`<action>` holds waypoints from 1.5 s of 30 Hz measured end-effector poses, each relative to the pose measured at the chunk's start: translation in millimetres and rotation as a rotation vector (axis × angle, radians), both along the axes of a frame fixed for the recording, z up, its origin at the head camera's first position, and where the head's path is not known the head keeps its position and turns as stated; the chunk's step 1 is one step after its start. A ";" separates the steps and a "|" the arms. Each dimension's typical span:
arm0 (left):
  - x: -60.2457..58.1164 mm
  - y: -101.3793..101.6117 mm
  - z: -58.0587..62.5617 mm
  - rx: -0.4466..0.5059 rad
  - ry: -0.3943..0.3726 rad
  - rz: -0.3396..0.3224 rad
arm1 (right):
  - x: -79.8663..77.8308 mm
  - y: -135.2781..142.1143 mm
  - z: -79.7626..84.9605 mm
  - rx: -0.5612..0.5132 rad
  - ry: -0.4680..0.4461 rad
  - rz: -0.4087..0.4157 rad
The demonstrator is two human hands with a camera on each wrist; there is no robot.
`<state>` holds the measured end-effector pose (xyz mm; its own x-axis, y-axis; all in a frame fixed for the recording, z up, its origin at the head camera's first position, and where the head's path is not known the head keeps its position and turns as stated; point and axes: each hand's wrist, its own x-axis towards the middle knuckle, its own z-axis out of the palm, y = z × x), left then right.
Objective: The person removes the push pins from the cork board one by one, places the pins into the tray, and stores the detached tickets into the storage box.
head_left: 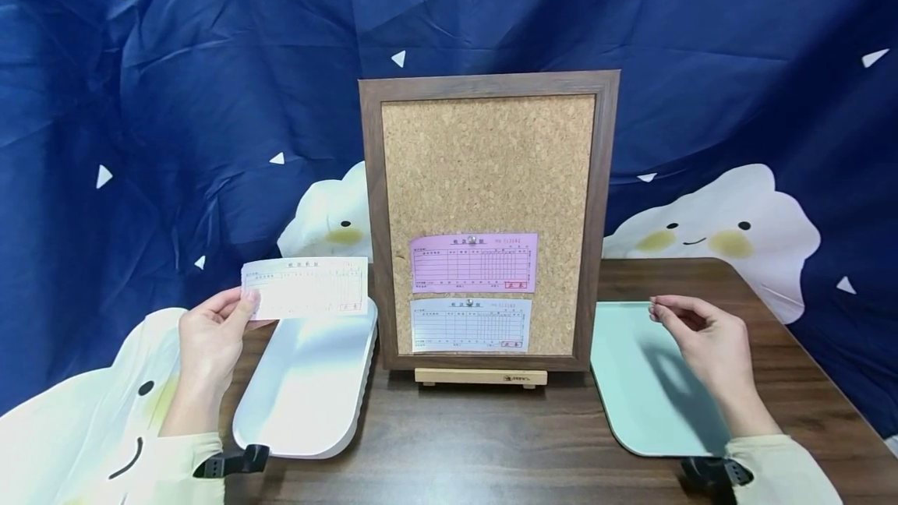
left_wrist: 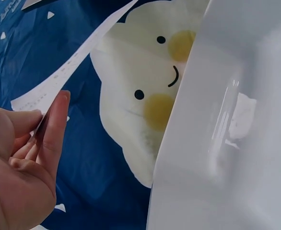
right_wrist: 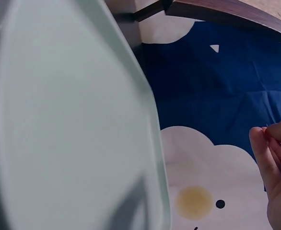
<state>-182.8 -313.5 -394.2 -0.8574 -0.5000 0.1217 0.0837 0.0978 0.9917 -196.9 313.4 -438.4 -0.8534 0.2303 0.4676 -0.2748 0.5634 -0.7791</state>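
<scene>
At the left, my left hand (head_left: 213,330) pinches the left end of a white printed receipt slip (head_left: 305,288) between thumb and fingers, above a white tray. In the left wrist view the slip (left_wrist: 68,67) is seen nearly edge-on. My right hand (head_left: 708,337) is over a green tray, thumb and index fingertips together. A thin point sticks out from those fingertips in the right wrist view, seemingly a pushpin (right_wrist: 267,126) mostly hidden by them. Between the hands stands a framed cork board (head_left: 487,170). A pink slip (head_left: 449,263) is pinned on it above a pale blue slip (head_left: 445,326).
The white tray (head_left: 298,443) is left of the board and the green tray (head_left: 638,411) right of it, both on a dark wooden table (head_left: 449,450). A small wooden stand (head_left: 456,376) supports the board. Behind hangs a blue cloth (head_left: 210,100) with cloud figures.
</scene>
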 end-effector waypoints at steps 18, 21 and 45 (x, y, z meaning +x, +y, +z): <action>11.2 -9.1 -9.8 -0.235 -0.179 -0.046 | 0.5 7.5 -11.1 0.105 -0.012 -0.041; 11.0 -11.0 -11.4 -0.244 -0.201 -0.058 | 0.7 7.3 -12.5 0.107 -0.007 -0.035; 12.8 -9.6 -22.0 -0.337 -0.300 -0.151 | 0.7 10.8 -24.7 0.258 -0.056 -0.004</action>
<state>-170.0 -323.1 -416.1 -0.9397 -0.3419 -0.0082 -0.1632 0.4274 0.8892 -196.2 324.2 -463.1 -0.8788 0.1130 0.4636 -0.2330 0.7463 -0.6235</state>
